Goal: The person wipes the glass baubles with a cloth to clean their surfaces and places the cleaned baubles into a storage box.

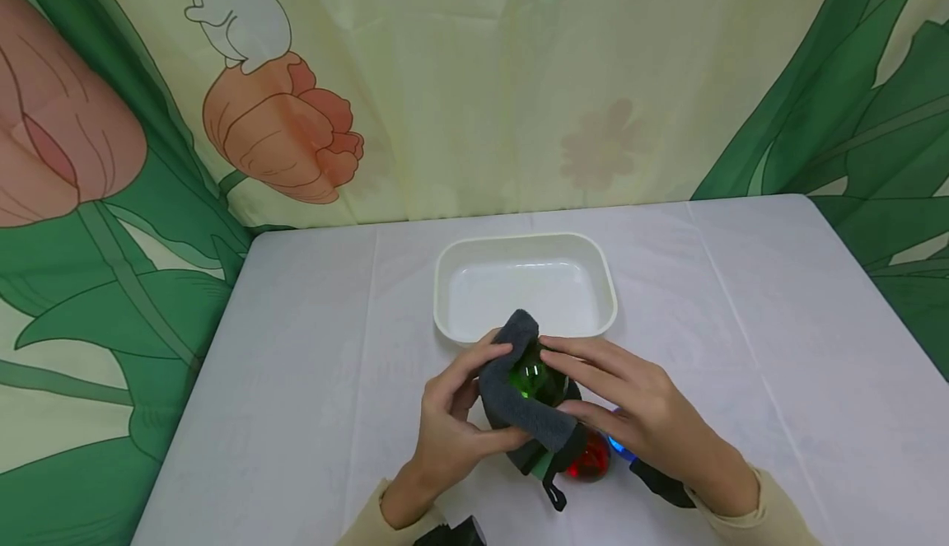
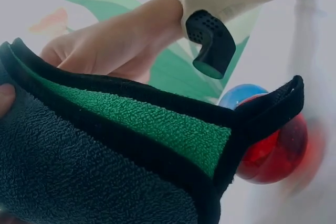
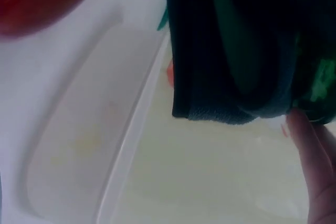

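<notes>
In the head view, a clear green ball (image 1: 535, 380) sits in a folded dark grey cloth (image 1: 511, 404) above the near side of the white tray. My left hand (image 1: 454, 424) grips the cloth from the left, its thumb low and fingers on top. From the right, the fingers of my right hand (image 1: 641, 404) hold the ball's exposed side. The cloth's green inner face and black loop hang down in the left wrist view, where a red ball (image 2: 273, 153) partly hides a blue ball (image 2: 239, 94). Cloth covers the rest of the green ball.
A white rectangular tray (image 1: 439, 291) stands on the white-covered table (image 1: 296, 381) just beyond the hands. The red and blue balls lie on the table below the right hand. Behind the table hangs a curtain (image 1: 474, 101) printed with flowers and leaves.
</notes>
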Motion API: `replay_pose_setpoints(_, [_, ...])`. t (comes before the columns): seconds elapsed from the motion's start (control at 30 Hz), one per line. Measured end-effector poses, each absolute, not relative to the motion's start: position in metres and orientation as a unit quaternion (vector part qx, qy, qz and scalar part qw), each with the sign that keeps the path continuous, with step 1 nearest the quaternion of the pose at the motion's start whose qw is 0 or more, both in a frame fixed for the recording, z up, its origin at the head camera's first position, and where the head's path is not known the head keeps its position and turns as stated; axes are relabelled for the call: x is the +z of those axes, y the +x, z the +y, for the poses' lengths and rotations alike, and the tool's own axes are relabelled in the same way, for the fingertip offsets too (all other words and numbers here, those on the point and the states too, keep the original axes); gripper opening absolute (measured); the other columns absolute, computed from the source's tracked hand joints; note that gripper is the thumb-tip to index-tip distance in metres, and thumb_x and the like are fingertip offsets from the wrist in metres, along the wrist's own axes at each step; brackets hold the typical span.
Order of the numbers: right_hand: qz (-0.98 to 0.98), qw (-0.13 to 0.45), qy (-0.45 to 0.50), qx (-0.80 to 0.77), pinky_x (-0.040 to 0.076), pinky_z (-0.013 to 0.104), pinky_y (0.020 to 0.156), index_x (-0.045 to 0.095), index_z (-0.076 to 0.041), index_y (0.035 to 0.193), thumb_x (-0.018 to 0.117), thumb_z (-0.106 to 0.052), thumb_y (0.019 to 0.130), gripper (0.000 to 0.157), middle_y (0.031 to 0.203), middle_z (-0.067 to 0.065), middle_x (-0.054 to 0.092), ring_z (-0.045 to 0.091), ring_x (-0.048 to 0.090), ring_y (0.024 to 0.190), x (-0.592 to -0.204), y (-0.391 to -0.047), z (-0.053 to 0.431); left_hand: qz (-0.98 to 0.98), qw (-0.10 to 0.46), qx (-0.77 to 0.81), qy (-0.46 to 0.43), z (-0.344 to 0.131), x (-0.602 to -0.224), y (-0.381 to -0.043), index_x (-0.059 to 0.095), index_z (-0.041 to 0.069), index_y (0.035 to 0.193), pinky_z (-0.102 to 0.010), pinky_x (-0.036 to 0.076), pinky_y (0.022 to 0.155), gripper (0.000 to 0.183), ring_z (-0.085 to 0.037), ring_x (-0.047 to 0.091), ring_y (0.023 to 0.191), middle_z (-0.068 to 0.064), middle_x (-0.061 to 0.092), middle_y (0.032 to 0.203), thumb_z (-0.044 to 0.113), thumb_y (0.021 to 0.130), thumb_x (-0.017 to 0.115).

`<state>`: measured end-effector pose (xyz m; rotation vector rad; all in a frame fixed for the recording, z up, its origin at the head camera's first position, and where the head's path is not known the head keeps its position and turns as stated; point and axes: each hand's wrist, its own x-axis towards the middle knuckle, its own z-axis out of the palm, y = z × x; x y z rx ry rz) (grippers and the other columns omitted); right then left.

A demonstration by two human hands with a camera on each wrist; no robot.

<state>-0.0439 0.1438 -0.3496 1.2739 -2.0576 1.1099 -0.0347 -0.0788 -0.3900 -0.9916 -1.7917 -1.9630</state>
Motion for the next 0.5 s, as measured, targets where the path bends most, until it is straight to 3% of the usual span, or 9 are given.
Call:
replay_pose_setpoints(0.3, [-0.760, 0.193, 0.432, 0.446, 0.049, 0.019, 0.097, 0.064, 0.003, 0.127, 0.065, -0.033, 0.095, 0.048, 0.129, 0.016, 0.065, 0.016, 0.061, 0.123, -0.3529, -0.0465, 0.1464, -0.631, 0.159, -0.686, -0.326, -0.0797, -0.3920, -0.0360, 0.055, -0.008, 0.130, -0.039, 0.054, 0.097, 0.063, -0.029, 0.059, 0.124, -0.029, 0.053, 0.138, -0.006, 0.073, 0.082])
replay_pose_setpoints(0.5, [-0.734, 0.217, 0.473, 0.436, 0.047, 0.021, 0.101, 0.069, 0.001, 0.120, 0.063, -0.026, 0.097, 0.035, 0.131, 0.018, 0.063, 0.019, 0.057, 0.127, -0.3559, -0.0507, 0.1472, -0.630, 0.155, -0.692, -0.316, -0.0808, -0.3927, -0.0365, 0.055, -0.008, 0.129, -0.039, 0.054, 0.097, 0.066, -0.029, 0.060, 0.124, -0.029, 0.054, 0.138, -0.012, 0.069, 0.082])
